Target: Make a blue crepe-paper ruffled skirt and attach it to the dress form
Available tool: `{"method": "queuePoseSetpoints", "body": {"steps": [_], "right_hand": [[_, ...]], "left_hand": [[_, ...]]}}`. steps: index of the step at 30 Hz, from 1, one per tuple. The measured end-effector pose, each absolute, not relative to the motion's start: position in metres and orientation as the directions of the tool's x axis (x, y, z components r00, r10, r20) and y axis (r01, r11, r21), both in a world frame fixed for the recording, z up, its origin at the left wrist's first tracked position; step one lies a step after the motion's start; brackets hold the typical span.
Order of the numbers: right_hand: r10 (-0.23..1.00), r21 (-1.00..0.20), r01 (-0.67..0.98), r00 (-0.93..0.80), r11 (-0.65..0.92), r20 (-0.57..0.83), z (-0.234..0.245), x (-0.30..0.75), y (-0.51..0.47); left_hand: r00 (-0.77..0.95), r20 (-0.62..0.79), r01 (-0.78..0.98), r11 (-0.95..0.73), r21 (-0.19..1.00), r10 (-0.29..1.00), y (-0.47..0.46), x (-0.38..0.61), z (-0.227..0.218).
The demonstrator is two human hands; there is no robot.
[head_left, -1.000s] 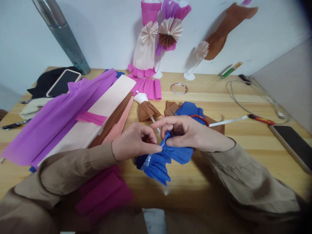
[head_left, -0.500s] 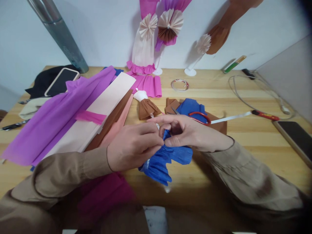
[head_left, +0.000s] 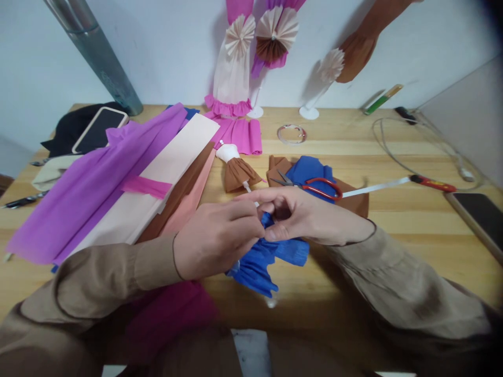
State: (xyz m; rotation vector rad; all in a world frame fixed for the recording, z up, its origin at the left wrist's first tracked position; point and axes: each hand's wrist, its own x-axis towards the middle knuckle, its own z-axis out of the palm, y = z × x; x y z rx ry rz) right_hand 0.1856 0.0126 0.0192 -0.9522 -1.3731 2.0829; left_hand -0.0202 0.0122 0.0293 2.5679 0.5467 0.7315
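Observation:
Both hands meet at the middle of the wooden table over a gathered piece of blue crepe paper. My left hand pinches its gathered top with thumb and fingers closed. My right hand is curled round the same top from the other side, fingers closed on it. The ruffled blue skirt fans out below my hands. A thin white stick pokes out just above my fingers. A small doll stand with a brown paper skirt lies just beyond my hands.
Purple, cream, pink and brown crepe sheets cover the left. Red-handled scissors lie on blue and brown paper scraps. A red utility knife, a tape roll, cables and two phones are about. Dressed paper dolls stand at the wall.
My left hand has slid right and closed tighter against my right hand at the top of the blue paper. The blue skirt has shifted slightly up with them.

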Motion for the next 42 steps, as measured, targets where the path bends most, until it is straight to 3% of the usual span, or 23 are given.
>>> {"method": "queuePoseSetpoints", "body": {"steps": [4,13,32,42], "right_hand": [[0.671,-0.928,0.032,-0.681,-0.372,-0.293,0.021,0.184,0.013],[0.652,-0.941,0.046,-0.710,-0.335,-0.266,0.020,0.184,0.015],[0.656,-0.940,0.022,-0.710,-0.341,-0.254,0.017,0.184,0.016],[0.724,-0.960,0.139,-0.634,-0.242,-0.274,0.018,0.185,0.015]], "left_hand": [[0.803,0.337,0.207,-0.761,0.615,0.491,0.014,-0.019,0.033],[0.826,0.314,0.232,-0.789,0.569,0.468,0.017,-0.018,0.033],[0.887,0.260,0.118,-0.731,0.672,0.382,0.023,-0.022,0.041],[0.925,0.232,0.041,-0.686,0.726,0.301,0.027,-0.022,0.043]]}}
